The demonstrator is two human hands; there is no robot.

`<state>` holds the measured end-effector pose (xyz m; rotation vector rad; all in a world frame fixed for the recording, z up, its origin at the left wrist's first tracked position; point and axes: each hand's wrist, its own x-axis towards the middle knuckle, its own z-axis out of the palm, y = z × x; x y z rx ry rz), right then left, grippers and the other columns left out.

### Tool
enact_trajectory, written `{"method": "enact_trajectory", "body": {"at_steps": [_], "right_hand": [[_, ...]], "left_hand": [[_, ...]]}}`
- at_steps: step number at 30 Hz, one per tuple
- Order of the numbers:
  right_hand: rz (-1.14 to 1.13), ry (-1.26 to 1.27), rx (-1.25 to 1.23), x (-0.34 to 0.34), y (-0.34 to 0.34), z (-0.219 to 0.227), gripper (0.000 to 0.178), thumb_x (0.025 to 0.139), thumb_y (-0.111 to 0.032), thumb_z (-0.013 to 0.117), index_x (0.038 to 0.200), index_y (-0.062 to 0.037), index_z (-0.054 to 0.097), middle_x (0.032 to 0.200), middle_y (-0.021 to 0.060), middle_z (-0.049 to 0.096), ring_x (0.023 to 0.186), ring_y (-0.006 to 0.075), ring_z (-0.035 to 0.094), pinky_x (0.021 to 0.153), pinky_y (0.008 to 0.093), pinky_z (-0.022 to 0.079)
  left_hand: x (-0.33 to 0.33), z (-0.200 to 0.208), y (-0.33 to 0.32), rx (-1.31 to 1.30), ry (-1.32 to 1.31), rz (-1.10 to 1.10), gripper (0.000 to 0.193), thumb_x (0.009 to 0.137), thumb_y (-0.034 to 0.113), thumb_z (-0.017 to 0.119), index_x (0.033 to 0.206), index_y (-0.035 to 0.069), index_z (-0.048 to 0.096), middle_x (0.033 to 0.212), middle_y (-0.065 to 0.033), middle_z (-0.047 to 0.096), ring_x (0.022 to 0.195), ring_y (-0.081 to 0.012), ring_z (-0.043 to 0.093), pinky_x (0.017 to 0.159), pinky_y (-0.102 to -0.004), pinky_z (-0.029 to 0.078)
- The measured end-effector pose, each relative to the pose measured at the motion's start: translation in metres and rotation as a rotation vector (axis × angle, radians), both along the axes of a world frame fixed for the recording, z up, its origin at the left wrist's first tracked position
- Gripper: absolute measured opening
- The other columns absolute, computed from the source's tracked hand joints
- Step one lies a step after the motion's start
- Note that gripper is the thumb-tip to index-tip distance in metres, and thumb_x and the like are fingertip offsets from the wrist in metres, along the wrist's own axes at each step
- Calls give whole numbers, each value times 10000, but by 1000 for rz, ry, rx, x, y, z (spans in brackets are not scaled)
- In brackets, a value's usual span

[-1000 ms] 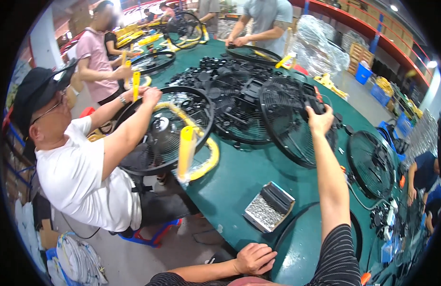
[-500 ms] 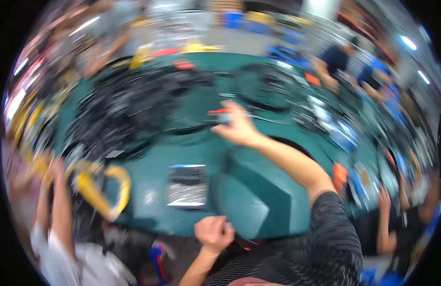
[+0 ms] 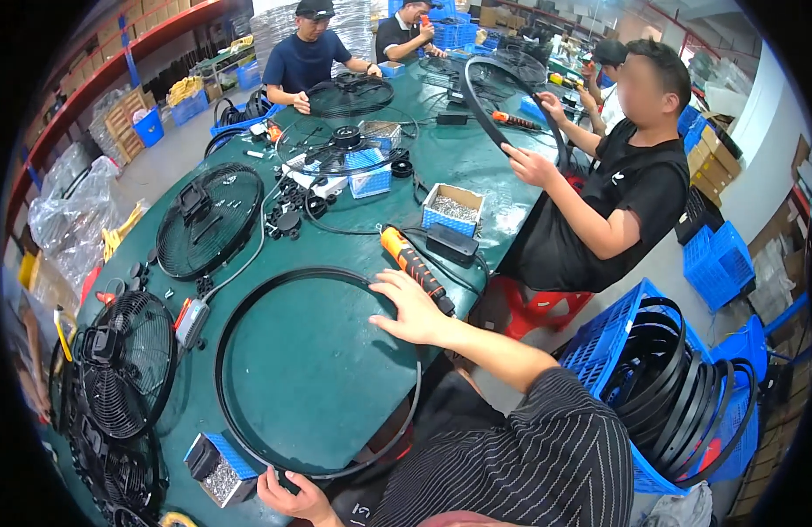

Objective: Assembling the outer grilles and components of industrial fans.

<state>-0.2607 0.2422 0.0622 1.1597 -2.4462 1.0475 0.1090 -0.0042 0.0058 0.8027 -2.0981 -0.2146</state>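
Observation:
A large black hoop (image 3: 220,360) lies at the near edge of the green table, its right side reaching past the edge. My left hand (image 3: 296,499) is at the hoop's near-left rim, with thumb and fingers closed on it. Over the far-right rim, my right hand (image 3: 412,307) has its fingers spread and holds nothing. Beside those fingers lies an orange-and-black power screwdriver (image 3: 412,262). A blue box of small screws (image 3: 220,481) stands next to my left hand. Left of the hoop is a small grey box with red parts (image 3: 191,323) on a cable.
Black fan grilles with motors (image 3: 208,220) cover the table's left side. Another screw box (image 3: 452,211) and a black adapter (image 3: 452,244) sit farther right. A co-worker (image 3: 625,176) holds a similar hoop (image 3: 485,114). A blue crate of hoops (image 3: 599,338) stands at my right.
The view has turned to the right and steadied. My right hand has left the small grey-and-red box for the hoop's far-right rim. My left hand has moved from a loose fist to the hoop.

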Motion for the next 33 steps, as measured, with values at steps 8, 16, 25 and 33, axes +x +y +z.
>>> {"method": "enact_trajectory", "body": {"at_steps": [8,16,25,33], "right_hand": [[-99,38,-157,11,14,-40,367,880,-213,814,1170,-17,703,1339,169,664,1360,370,568,1211,517,394],[-70,-80,-261,4,13,0,363,833,-199,848,1133,-28,735,1331,161,684,1257,337,654,1083,435,530],[-404,571,347,-243,-129,77,655,746,-158,815,1339,14,593,1382,260,578,1353,423,515,1171,557,378],[-386,580,397,-343,-165,16,190,864,-120,664,1045,-64,652,1007,147,682,1010,362,668,992,516,502]], "left_hand": [[-1,1,-2,-30,-22,48,372,952,216,609,1203,-50,673,1227,-233,622,1128,-427,605,978,-525,473],[-2,3,-2,20,-12,41,393,920,189,611,1226,-53,662,1252,-239,612,1172,-436,590,1025,-540,453],[-3,1,2,53,3,114,418,878,177,624,1220,-63,642,1233,-251,600,1162,-456,574,1029,-558,445],[-4,24,1,-68,-56,106,369,865,213,748,1193,44,740,1182,-198,669,1075,-399,655,966,-516,536]]}}
